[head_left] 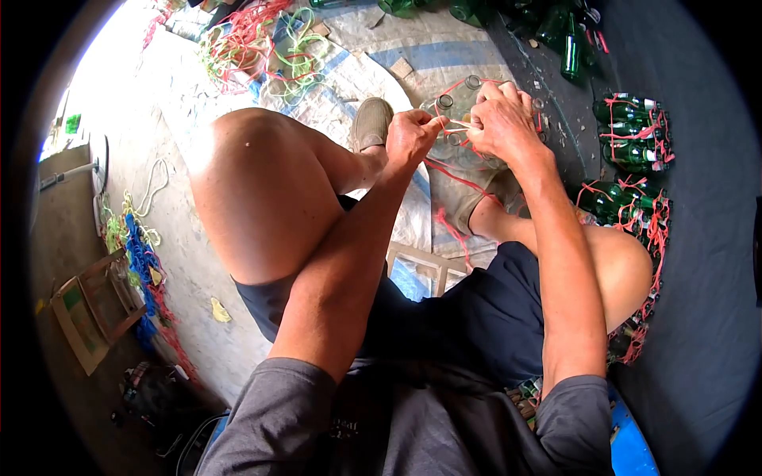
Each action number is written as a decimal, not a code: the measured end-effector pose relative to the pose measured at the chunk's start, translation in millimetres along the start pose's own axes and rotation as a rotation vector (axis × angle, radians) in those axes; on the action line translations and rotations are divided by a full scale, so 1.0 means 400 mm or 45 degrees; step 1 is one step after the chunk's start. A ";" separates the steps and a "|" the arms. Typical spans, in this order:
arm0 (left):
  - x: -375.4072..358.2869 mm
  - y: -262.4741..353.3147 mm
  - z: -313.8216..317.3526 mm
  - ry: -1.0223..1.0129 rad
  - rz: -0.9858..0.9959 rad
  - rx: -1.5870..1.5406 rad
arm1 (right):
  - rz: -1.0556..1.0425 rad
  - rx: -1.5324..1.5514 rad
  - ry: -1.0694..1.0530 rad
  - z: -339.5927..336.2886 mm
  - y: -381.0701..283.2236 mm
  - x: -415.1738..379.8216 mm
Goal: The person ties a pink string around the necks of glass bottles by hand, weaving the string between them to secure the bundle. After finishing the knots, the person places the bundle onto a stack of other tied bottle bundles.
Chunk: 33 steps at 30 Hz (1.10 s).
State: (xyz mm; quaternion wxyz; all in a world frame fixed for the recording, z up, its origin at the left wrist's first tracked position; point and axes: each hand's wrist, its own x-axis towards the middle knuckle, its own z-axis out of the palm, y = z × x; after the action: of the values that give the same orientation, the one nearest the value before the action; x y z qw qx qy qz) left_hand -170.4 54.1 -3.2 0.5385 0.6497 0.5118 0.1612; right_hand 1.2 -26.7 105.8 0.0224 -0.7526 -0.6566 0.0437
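Between my feet stands a cluster of colourless glass bottles (444, 102), their round mouths facing up. Red plastic string (460, 186) runs around the bottles and trails over toward my right foot. My left hand (413, 136) is closed in a pinch on a strand of string at the near side of the cluster. Just across from it, my right hand (503, 119) is closed on the string too, with a short light stretch pulled between both hands. The right hand hides part of the bottles behind it.
Tied bundles of green bottles (633, 133) line the right side, and loose green bottles (570, 49) lie at the back. A tangle of red and green string (246, 51) rests on the sheeting at upper left. Blue string (141, 258) hangs near a wooden frame (99, 309) at left.
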 end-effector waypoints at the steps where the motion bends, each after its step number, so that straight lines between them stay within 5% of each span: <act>1: -0.004 0.003 -0.003 -0.007 0.001 -0.012 | 0.018 -0.003 -0.004 -0.005 -0.005 -0.005; 15: 0.011 -0.048 0.032 -0.170 0.151 -0.366 | 0.213 -0.008 -0.020 0.005 0.005 -0.030; 33: -0.004 0.001 -0.007 -0.170 0.187 -0.044 | 0.379 0.292 -0.293 -0.056 0.012 -0.012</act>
State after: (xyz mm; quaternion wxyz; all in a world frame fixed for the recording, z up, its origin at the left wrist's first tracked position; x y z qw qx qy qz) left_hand -173.0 54.3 -1.0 0.5691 0.6855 0.4229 0.1653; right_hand 7.5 -31.6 127.9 0.0260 -0.8239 -0.5271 0.2064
